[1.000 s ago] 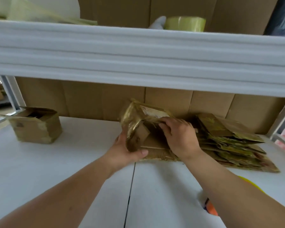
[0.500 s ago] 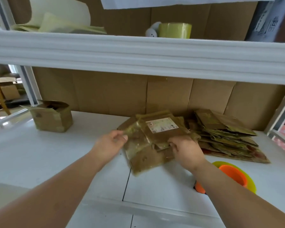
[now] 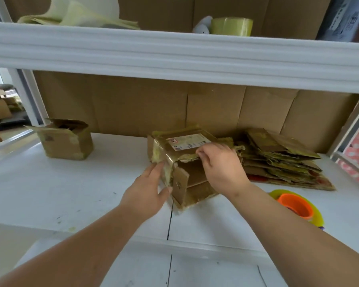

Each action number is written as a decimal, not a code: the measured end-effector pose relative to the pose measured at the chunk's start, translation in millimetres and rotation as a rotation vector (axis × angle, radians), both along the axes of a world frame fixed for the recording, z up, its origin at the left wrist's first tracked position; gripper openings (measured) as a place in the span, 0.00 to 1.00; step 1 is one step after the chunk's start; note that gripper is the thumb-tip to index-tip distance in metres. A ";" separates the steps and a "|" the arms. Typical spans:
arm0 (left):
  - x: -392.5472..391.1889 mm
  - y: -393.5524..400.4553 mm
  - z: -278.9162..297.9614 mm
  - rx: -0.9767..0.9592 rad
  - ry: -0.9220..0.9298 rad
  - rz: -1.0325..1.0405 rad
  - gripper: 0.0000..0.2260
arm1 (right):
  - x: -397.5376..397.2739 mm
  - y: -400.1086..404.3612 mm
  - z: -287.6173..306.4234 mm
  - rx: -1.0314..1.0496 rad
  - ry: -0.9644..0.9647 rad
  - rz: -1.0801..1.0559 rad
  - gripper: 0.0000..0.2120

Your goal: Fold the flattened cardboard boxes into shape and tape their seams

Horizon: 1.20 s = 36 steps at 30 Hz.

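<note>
A worn brown cardboard box (image 3: 187, 181) with old yellowish tape and a white shipping label on top stands opened into shape on the white table (image 3: 81, 189), its open end facing me. My left hand (image 3: 149, 189) holds its left side, thumb at the front flap. My right hand (image 3: 220, 164) pinches the front edge of its top panel. Behind and to the right lies a stack of flattened boxes (image 3: 282, 160). A roll of yellowish tape (image 3: 231, 26) sits on the upper shelf.
A folded open-topped box (image 3: 65, 139) stands at the table's left. An orange and yellow tape dispenser (image 3: 296, 206) lies at the right by my forearm. A white shelf beam (image 3: 174, 56) crosses overhead. Cardboard sheets line the back wall.
The flattened box I pulled from the stack has been opened into a rectangular shape. Both hands shifted on it, and my view has drawn back and up.
</note>
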<state>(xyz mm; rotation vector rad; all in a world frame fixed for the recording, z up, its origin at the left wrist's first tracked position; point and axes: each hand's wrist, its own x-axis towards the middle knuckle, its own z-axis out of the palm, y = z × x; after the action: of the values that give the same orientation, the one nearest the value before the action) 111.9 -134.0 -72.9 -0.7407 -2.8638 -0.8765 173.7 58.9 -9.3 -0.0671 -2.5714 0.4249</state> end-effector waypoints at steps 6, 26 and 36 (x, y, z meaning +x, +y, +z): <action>5.8 6.3 10.6 0.123 -0.189 0.030 0.54 | -5.6 -24.1 17.4 -0.036 0.109 -0.003 0.09; 6.0 -20.3 108.2 0.418 -0.584 0.232 0.12 | 30.2 26.3 7.5 -0.784 -0.062 -0.121 0.24; 10.2 -31.0 120.4 0.284 -0.583 0.228 0.33 | 42.9 20.7 38.3 -0.522 -0.277 0.020 0.24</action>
<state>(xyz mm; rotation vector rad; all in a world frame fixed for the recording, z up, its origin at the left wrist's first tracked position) 122.1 -165.0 47.6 -0.1315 -3.0794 -1.6375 216.6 79.6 29.0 -0.3042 -2.6545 1.1553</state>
